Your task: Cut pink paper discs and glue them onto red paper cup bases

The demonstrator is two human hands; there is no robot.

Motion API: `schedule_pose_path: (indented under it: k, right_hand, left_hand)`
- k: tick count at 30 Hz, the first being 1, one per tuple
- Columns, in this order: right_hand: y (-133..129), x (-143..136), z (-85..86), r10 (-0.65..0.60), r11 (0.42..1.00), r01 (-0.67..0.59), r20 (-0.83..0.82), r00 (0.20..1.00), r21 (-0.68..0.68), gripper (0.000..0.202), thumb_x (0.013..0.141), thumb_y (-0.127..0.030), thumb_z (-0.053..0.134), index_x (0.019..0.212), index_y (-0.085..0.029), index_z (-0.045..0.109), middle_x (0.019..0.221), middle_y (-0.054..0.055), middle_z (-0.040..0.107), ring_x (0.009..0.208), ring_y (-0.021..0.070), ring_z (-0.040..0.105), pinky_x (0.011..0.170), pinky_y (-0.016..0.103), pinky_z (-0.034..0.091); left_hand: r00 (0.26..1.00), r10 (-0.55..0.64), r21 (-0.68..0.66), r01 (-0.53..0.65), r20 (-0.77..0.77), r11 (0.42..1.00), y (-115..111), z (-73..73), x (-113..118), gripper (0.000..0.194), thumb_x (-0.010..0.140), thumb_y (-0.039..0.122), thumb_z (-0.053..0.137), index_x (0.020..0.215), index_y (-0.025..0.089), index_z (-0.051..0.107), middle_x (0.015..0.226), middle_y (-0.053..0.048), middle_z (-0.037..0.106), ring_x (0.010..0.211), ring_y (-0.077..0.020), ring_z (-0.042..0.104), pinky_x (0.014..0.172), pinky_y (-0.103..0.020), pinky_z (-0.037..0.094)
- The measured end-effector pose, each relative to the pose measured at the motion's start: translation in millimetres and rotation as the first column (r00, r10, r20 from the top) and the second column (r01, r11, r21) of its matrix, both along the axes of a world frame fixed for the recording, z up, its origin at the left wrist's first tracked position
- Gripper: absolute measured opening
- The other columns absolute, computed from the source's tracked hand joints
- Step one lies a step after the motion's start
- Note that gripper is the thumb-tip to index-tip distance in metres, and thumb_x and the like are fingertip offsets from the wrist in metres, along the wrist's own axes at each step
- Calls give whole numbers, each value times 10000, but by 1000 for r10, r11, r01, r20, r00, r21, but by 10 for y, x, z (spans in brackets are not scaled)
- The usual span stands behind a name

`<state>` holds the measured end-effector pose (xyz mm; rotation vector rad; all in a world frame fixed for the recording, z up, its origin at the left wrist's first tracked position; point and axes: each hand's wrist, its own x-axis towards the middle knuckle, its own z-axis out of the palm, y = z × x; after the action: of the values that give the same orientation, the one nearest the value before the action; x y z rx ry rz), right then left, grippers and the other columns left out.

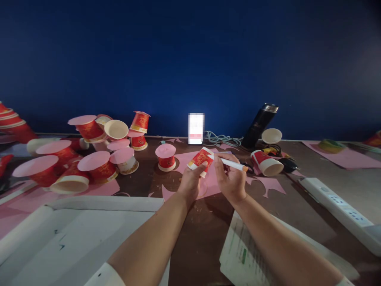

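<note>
My left hand (190, 184) grips a red paper cup (200, 159) with gold print, tilted on its side above a pink paper sheet (212, 186). Held in my right hand (232, 178) is a white marker (233, 164) with an orange end; its tip side points at the cup's base. Whether the tip touches the cup I cannot tell. Just left of the cup stands another red paper cup (166, 163), upside down, with a pink paper disc (165, 150) on top.
Several cups with pink discs (98, 162) crowd the left. A white box lid (104, 204) lies front left. Behind are a lit phone (196, 128), cable (222, 139) and leaning black flask (258, 127). A cup (268, 163), power strip (339, 206) and printed sheet (238, 246) lie right.
</note>
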<state>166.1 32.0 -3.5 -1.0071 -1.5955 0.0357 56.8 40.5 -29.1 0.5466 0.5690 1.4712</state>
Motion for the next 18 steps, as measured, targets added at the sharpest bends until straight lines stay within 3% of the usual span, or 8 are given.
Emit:
schedule_pose_path:
  k: [9,18]
  right_hand:
    - [7,-10,15,-11,1000,11,17,1000,2,133,885,-259,558,913,-190,668,846,61,686,765,183,642,752,316,518]
    - [-3,-15,20,-22,1000,22,28,999,-13,161,896,-293,536,910,-196,664,836,69,684,767,190,641,731,320,523]
  left_hand:
    - [1000,-7,30,8,-25,1000,13,-60,-2,281,632,216,801,893,172,708,919,-35,715,927,-193,631,954,-354,395]
    - [999,6,-23,-4,54,1000,-5,38,-15,304,609,173,789,895,158,684,912,-46,719,981,-205,637,960,-340,393]
